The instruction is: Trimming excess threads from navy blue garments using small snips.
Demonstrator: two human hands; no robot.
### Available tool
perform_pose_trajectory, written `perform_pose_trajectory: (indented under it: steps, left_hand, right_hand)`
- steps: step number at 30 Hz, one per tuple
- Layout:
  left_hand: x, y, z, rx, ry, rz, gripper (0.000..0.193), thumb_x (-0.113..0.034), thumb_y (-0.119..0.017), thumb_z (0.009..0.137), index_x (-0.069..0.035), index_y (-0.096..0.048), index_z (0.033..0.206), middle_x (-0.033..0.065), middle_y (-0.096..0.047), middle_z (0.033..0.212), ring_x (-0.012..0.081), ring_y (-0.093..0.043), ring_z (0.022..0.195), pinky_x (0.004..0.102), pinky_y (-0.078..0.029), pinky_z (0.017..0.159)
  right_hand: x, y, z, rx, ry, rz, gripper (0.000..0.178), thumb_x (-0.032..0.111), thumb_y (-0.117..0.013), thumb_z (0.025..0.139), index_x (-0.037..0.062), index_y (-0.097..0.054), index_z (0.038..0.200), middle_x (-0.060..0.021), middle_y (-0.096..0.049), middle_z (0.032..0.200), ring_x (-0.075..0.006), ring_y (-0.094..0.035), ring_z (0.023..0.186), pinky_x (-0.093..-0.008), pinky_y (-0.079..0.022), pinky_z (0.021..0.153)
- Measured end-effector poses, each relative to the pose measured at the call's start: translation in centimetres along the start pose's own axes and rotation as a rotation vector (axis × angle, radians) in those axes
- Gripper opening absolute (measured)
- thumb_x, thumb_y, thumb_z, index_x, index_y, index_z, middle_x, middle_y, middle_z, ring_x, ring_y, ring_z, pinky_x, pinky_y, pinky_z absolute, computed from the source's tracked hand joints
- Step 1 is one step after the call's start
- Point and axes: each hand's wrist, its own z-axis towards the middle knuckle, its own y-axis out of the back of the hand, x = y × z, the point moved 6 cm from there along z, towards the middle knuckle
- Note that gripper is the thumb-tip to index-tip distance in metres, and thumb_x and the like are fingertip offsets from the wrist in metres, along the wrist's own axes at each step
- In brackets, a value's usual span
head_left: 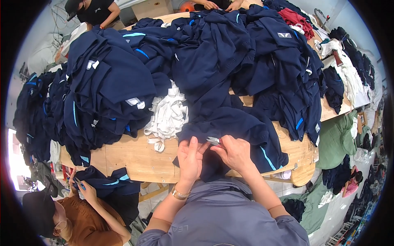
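Observation:
Close in front of me a navy garment (234, 123) with a light-blue stripe lies bunched over the table's near edge. My right hand (234, 152) is closed round a small pair of thread snips (214, 141), its blades pointing left toward my other hand. My left hand (190, 158), palm turned up and thumb raised, grips the near part of this garment; some of its fingertips are hidden in the dark cloth. The snips' tips are right beside the left fingers. Any thread there is too small to make out.
Large heaps of navy garments (111, 78) cover the wooden table (131, 158). A pile of white bands (167, 112) lies left of my hands. A co-worker in brown (90, 217) handles navy cloth and blue snips at lower left. Other people work across the table. Green cloth (336, 141) hangs at right.

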Motion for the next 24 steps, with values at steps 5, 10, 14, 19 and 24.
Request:
perform_pose_trajectory:
  steps: [5,10,14,19,24]
  left_hand:
    - [0.1,-0.2,-0.1,0.049,-0.007,0.012,0.012,-0.013,-0.044,0.095,-0.003,-0.05,0.097,0.0105,-0.062,0.093,0.0178,-0.062,0.088,0.0346,-0.053,0.083]
    - [-0.1,-0.9,-0.3,-0.019,0.032,0.02,0.011,-0.011,-0.046,0.094,-0.001,-0.048,0.089,0.0122,-0.061,0.092,0.0205,-0.062,0.087,0.0395,-0.05,0.086]
    - [0.0,-1.0,-0.2,0.012,0.055,-0.003,0.014,-0.013,-0.044,0.095,-0.001,-0.05,0.093,0.0121,-0.061,0.093,0.0209,-0.061,0.09,0.0412,-0.048,0.089]
    - [1.0,-0.4,-0.4,0.116,0.141,-0.06,0.02,-0.017,-0.042,0.096,0.0,-0.053,0.099,0.0123,-0.061,0.098,0.0198,-0.061,0.092,0.0358,-0.049,0.084]
    - [-0.5,-1.7,-0.2,0.197,0.092,0.541,0.019,-0.015,-0.05,0.093,0.001,-0.057,0.101,0.0079,-0.061,0.092,0.014,-0.059,0.086,0.0264,-0.047,0.08]
  right_hand:
    - [0.3,0.0,0.1,-0.033,0.03,-0.028,0.037,0.038,-0.066,0.076,0.0085,-0.046,0.067,-0.0053,-0.047,0.057,-0.0226,-0.048,0.044,-0.0301,-0.037,0.043]
    - [0.2,0.2,0.2,-0.069,0.047,-0.076,0.037,0.038,-0.065,0.077,0.0091,-0.045,0.066,-0.0038,-0.046,0.056,-0.0209,-0.047,0.044,-0.0291,-0.037,0.042]
    - [-0.6,0.6,-0.1,-0.133,-0.065,0.16,0.031,0.029,-0.069,0.076,0.0063,-0.048,0.074,-0.0067,-0.046,0.063,-0.0229,-0.048,0.051,-0.0299,-0.038,0.045]
    - [0.6,0.5,0.8,-0.181,0.086,0.454,0.041,0.009,-0.076,0.064,0.0035,-0.044,0.089,-0.0156,-0.049,0.097,-0.0311,-0.051,0.086,-0.0356,-0.041,0.074]
    - [-1.0,-1.0,0.5,-0.042,-0.18,0.706,0.024,-0.003,-0.063,0.075,0.0033,-0.041,0.085,-0.0101,-0.048,0.079,-0.0192,-0.051,0.069,-0.0267,-0.043,0.065]
